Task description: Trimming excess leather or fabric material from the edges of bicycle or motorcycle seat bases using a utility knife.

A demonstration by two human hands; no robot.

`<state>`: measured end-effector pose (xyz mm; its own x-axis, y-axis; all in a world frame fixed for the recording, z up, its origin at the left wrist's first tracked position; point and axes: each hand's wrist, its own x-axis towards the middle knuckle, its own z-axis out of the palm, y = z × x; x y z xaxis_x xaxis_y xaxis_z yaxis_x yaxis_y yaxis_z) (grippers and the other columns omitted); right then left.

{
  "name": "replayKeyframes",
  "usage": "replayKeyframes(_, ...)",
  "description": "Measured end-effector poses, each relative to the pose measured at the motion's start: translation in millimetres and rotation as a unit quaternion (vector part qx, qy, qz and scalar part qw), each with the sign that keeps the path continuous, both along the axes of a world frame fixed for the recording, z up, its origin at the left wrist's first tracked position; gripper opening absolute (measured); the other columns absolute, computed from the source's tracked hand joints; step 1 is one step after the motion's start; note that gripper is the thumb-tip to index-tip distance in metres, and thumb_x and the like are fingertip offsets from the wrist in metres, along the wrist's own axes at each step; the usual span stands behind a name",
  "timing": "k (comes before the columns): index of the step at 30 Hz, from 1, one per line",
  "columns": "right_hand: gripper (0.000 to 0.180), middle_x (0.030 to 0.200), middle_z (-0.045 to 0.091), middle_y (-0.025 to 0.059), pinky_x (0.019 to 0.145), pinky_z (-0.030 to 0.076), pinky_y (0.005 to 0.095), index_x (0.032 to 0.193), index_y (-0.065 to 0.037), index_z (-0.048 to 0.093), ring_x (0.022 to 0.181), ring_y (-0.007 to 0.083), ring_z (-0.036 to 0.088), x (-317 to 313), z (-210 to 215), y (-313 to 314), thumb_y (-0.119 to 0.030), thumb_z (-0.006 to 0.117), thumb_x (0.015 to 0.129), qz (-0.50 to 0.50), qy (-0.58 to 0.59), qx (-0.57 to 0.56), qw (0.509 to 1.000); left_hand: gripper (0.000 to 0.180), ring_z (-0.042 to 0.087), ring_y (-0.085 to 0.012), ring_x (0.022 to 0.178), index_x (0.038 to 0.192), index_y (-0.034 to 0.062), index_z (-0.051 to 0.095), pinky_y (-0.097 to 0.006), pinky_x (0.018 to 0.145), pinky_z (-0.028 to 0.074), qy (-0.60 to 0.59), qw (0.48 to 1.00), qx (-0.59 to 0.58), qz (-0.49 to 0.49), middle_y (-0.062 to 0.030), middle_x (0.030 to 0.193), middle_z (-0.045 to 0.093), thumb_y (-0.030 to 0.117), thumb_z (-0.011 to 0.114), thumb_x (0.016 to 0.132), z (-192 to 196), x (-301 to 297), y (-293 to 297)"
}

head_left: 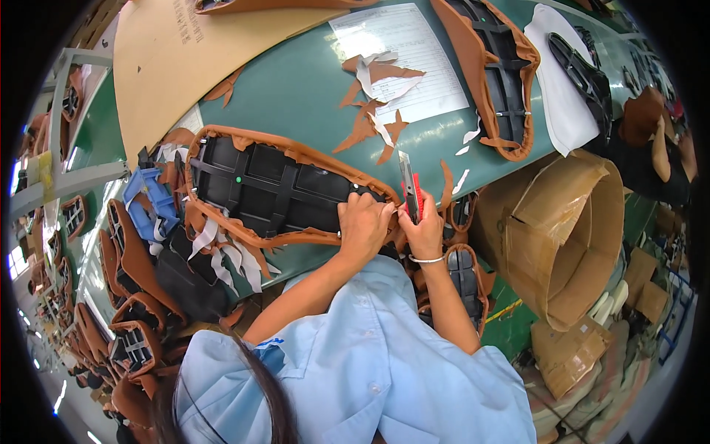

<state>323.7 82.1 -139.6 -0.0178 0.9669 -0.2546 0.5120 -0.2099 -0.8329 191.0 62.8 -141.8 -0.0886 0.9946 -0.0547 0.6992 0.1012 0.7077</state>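
Note:
A long black plastic panel (259,185) with a ribbed back lies on the green table, brown leather-like covering folded over its rim. At its narrow right end my left hand (362,224) is closed on the covered edge, fingers curled over it. My right hand (424,235) grips a red and black utility knife (410,194), its blade out and pointing away from me. Thumb and fingertips of both hands nearly meet at the panel's tip, where the brown edge between them is partly hidden. Beside the knife lies a thin brown offcut (447,185).
Brown and white scraps (373,122) lie on a printed sheet (414,44) beyond the panel. Another covered panel (506,81) sits at the far right, near white padding (558,89). An open cardboard box (518,222) stands right of the table. More covered parts (137,251) are stacked left.

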Motion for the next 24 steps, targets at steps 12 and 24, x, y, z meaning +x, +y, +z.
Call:
replayKeyframes(12,0.050,0.073,0.052,0.0103,0.056,0.045,0.0433,0.135,-0.021,0.045,0.064,0.0314,0.057,46.2,37.0,-29.0,-0.018,0.057,0.087,0.192,-0.160,0.107,0.962,0.008,0.049,-0.0206,0.078,0.068,0.0100,0.066,-0.037,0.071,0.031,-0.006,0.999,0.002,0.040,-0.0022,0.073,0.054,0.017,0.070,0.070,-7.9,6.9,0.1)
replayKeyframes(24,0.054,0.068,0.052,0.0145,0.050,0.045,0.0439,0.140,-0.019,0.037,0.056,0.0346,0.055,20.6,53.8,-66.8,-0.023,0.054,0.089,0.200,-0.308,0.000,0.930,0.008,0.049,-0.0214,0.077,0.062,0.0080,0.061,-0.037,0.071,0.032,-0.064,0.996,-0.009,0.066,-0.0027,0.071,0.053,0.012,0.065,0.067,-14.3,7.3,2.1)
